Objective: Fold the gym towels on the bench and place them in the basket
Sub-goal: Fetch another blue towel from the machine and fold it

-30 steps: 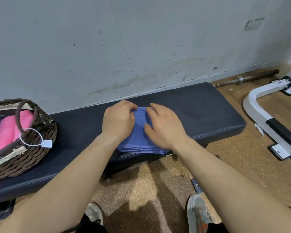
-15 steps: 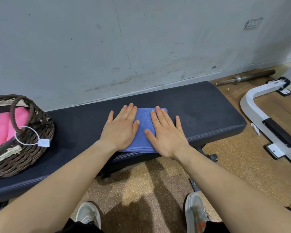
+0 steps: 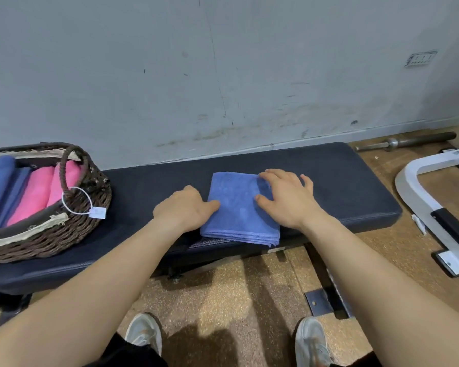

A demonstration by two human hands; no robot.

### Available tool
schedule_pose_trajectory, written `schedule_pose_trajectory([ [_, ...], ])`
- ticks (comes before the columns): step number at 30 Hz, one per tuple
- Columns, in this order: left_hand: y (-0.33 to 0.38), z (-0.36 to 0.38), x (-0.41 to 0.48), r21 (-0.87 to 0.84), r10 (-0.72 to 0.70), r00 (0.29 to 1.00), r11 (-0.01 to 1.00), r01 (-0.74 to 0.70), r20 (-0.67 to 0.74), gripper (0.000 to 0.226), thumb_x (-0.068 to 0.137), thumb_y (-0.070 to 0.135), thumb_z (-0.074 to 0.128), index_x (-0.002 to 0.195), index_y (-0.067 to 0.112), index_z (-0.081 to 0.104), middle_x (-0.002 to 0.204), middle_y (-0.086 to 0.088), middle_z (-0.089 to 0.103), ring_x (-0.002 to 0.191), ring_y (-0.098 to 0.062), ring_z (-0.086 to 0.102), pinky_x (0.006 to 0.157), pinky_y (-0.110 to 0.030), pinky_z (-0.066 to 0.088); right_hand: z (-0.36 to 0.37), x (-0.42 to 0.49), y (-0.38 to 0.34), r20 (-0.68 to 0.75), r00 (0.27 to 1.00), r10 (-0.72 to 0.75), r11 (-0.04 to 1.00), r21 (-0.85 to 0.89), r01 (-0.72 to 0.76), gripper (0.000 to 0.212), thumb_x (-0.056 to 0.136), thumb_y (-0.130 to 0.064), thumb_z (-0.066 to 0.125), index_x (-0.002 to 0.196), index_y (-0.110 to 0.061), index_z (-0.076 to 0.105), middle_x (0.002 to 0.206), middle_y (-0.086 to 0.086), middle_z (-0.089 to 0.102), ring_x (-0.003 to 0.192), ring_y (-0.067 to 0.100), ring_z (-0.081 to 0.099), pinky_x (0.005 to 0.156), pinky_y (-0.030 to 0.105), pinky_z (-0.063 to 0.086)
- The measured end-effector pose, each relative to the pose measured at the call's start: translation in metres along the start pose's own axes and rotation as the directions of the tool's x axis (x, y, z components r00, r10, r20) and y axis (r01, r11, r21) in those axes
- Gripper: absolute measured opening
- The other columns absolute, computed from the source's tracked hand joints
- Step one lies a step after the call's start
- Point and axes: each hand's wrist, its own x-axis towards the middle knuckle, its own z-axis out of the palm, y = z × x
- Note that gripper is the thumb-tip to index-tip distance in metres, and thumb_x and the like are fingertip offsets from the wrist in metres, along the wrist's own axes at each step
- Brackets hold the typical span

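1. Gym towel, blue and folded into a thick pad, is lying on the dark bench, a little right of its middle. The towel's near edge is sitting at the bench's near lip.
2. Half a second ago both palms were pressing flat on top of it. Now they are sliding off toward its sides, leaving most of the top face showing.
3. Left hand is sitting at the towel's left edge with its thumb tip touching the cloth. Its fingers are curling out of sight, so I cannot tell whether it is gripping yet.
4. Right hand is resting on the far right corner, thumb on top. Its fingers are bending loosely and spreading over the right edge onto the bench, and they are not closing round anything.
5. I am reading this as the folding being finished and the smoothing ending. The hands seem to be setting up to lift the pad from both sides.
6. The towel's long axis is running near to far, leaning slightly left at the far end. Its stacked layer edges are facing near, toward the person.
7. Wicker basket is standing at the bench's left end, well apart from the towel, and is already holding pink towels. Any carry will be going leftward.
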Motion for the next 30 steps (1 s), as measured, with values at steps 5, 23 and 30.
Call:
schedule_pose_trajectory([
  [5,0.002,0.000,0.007,-0.125,0.066,0.989,0.991,-0.050,0.130,0.052,0.075,0.063,0.067,0.060,0.018,0.045,0.060,0.004,0.049,0.057,-0.017,0.049,0.057,-0.030,0.034,-0.005,0.015,0.001,0.006,1.000,-0.008,0.999,0.051,0.007,0.059,0.096,-0.047,0.052,0.151,-0.030,0.038,0.158,-0.008,0.034,0.146,0.022,0.026,0.115,0.051,0.018],
  [23,-0.033,-0.038,0.039,-0.555,0.252,0.963,0.816,-0.159,0.096,0.020,0.083,0.021,0.075,0.097,0.033,0.068,0.099,-0.003,0.070,0.089,-0.019,0.067,0.075,-0.031,0.054,-0.006,0.050,-0.039,0.503,0.863,-0.052,0.867,0.451,-0.211,0.036,0.079,-0.045,0.080,0.099,-0.021,0.063,0.093,-0.007,0.070,0.080,0.010,0.068,0.067,0.025,0.051],
  [30,-0.045,-0.039,0.043,-0.613,0.455,0.888,0.723,-0.320,0.072,0.026,0.086,0.013,0.075,0.107,0.029,0.073,0.105,0.011,0.074,0.102,-0.004,0.068,0.096,-0.028,0.051,-0.003,0.053,-0.029,0.498,0.867,0.018,0.745,0.572,-0.344,0.042,0.077,-0.039,0.083,0.107,-0.014,0.068,0.067,-0.004,0.058,0.060,0.014,0.048,0.049,0.025,0.035],
])
